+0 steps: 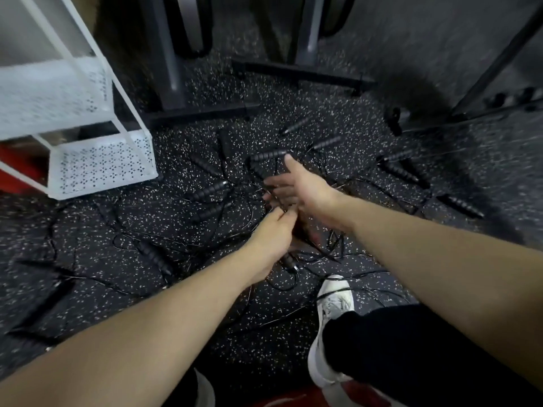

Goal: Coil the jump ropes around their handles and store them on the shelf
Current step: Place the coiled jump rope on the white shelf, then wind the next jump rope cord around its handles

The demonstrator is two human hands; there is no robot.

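Jump ropes (211,192) lie tangled across the floor (382,136), beside the shelf (100,165). Left hand (273,233) pinches a cord, likely tracing it; right hand (296,183) spread wide, holding nothing.

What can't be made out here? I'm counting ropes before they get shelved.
Head view, the only one:
- Cords: thin, black, tangled on the speckled floor; which handle belongs to which rope can't be traced.
- Left hand: fingers curl downward, hiding whatever it pinches.
- Handles at left: motion-blurred, count unsure.
- Shelf: cut off by the left edge.
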